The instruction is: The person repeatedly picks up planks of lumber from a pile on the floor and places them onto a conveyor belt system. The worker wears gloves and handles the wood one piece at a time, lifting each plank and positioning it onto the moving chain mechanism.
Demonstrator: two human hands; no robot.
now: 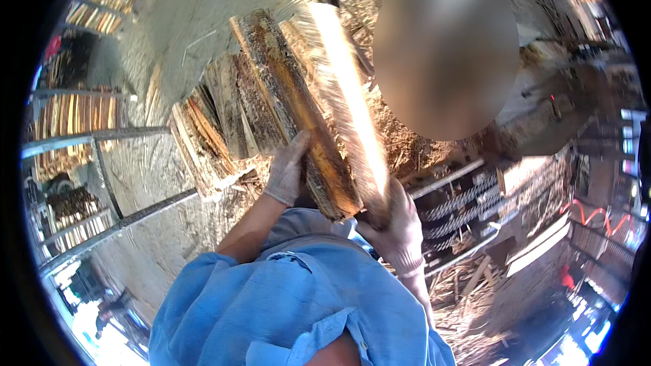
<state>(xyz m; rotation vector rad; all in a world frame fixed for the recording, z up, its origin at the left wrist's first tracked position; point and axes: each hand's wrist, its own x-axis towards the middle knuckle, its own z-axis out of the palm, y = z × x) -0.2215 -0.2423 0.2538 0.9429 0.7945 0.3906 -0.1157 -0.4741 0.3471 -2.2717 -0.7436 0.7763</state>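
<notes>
"Just ahead of the blue shirt [271,305], what have those gloves got hold of?"

"The left hand [286,173] is clasped on the left edge of a bark-covered slab [298,115], below its middle; some fingers go out of sight underneath. The right hand [400,227] is wrapped round the lower end of a pale board [352,102], which is smeared by motion."

"Are the two pieces touching?"

"They're side by side, both slanting up and away from the waist. Whether they meet at the lower ends, I can't make out."

"Which step would you call this?"

"Handling, I'd say: one piece to each hand, both apparently held up off the floor. The next move calls for a firm hold, since those long far ends could swing easily, and for care around the metal rail [135,134] on the left."

"And past them?"

"A stack of rough slabs [237,108] just beyond the left hand, with racked boards [78,122] farther off. Sawdust [401,149] lies beyond the pale board. Near the right hand are ridged metal bars [454,198], then wood scraps [475,285], and a coiled red hose [600,217] well out to the right."
</notes>
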